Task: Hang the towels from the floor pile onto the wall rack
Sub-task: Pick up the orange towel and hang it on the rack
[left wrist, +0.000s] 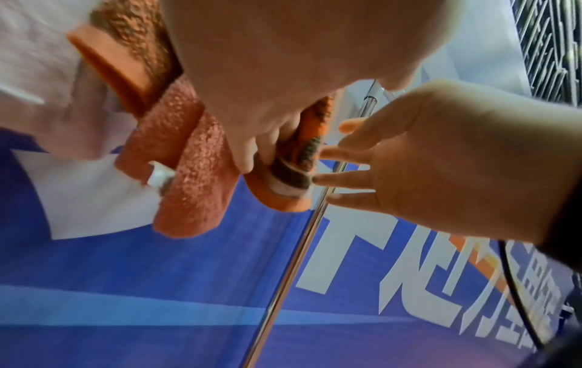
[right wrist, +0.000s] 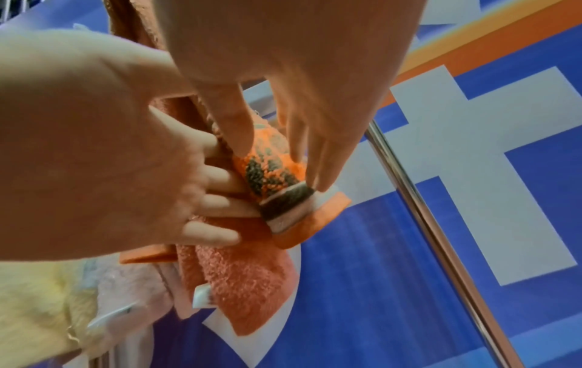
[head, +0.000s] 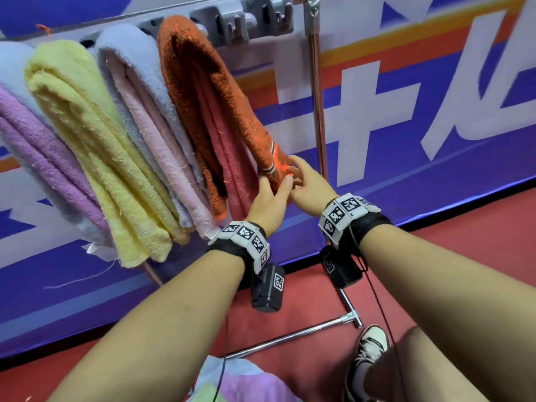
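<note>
Nearest to us, at six o'clock in the head view, the floor pile waits on the red floor, pale lilac and green cloth by the shoe, so there looks to be more to hang. Up the forearms now: the left hand has its fingers lying straight and flat against the striped hem of the orange towel, while the right hand comes in from three o'clock, fingers straight and spread, tips resting on the same corner. Neither hand clamps it; it reads as smoothing and squaring the hem so the towel hangs straight. Further back, the orange towel drapes over the wall rack at twelve o'clock, with a pink-and-blue towel, a yellow towel and a purple towel alongside toward nine o'clock. Free hooks remain toward one o'clock, beside the chrome pole.
</note>
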Demonstrator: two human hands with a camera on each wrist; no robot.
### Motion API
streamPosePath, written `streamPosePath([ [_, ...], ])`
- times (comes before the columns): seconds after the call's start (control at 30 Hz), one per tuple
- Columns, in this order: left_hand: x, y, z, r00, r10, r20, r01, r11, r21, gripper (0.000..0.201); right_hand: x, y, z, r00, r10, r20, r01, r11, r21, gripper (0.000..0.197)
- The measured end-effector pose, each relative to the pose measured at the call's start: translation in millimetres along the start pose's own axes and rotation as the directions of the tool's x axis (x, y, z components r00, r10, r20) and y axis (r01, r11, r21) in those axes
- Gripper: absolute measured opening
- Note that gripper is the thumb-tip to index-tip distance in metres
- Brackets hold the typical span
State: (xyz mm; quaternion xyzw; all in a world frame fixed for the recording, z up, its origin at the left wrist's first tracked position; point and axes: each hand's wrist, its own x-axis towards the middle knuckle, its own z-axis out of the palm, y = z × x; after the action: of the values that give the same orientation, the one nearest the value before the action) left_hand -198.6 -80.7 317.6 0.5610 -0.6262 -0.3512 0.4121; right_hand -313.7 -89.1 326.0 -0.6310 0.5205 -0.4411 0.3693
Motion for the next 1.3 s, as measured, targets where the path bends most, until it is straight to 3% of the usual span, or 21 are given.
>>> streamPosePath([
  [0.1, -12.2, -10.6, -9.6, 0.994, 0.071, -0.085, -0.059, 0.99, 0.128, 0.075, -1.8, -2.0, 13.9, 0.993, 0.004, 0.119, -0.002, 1.0, -0.02, 0.074],
  [0.27, -36.9, -7.9, -43.5, 0.987, 0.123, -0.104, -0.09, 0.957, 0.276, 0.07, -3.7, -10.6, 36.9, 0.977, 0.039, 0.21, -0.035, 0.999, -0.025, 0.09],
  [0.57, -75.8, 7.1, -111.3, 0.979, 0.113, -0.171, -0.032, 0.908, 0.418, 0.059, -41.1, -50.1, 29.5, 0.997, 0.01, 0.07, 0.002, 0.986, -0.169, 0.055],
  [0.87, -132.3, 13.5, -143.0, 0.977, 0.135, -0.168, -0.036, 0.871, 0.49, 0.055, -89.0, -77.7, 38.9, 1.0, 0.005, 0.022, -0.001, 0.986, -0.166, 0.05],
  [1.1, -163.8, -18.0, -148.4, 0.984, 0.083, -0.159, 0.02, 0.829, 0.558, 0.048, -111.9, -57.7, 66.3, 0.997, 0.038, 0.072, -0.023, 0.979, -0.205, 0.035],
  [1.3, -180.9, -89.6, -152.0, 0.98, -0.054, -0.193, 0.156, 0.81, 0.566, 0.047, -112.7, -9.1, 117.5, 0.98, 0.128, 0.151, -0.081, 0.955, -0.284, 0.022],
])
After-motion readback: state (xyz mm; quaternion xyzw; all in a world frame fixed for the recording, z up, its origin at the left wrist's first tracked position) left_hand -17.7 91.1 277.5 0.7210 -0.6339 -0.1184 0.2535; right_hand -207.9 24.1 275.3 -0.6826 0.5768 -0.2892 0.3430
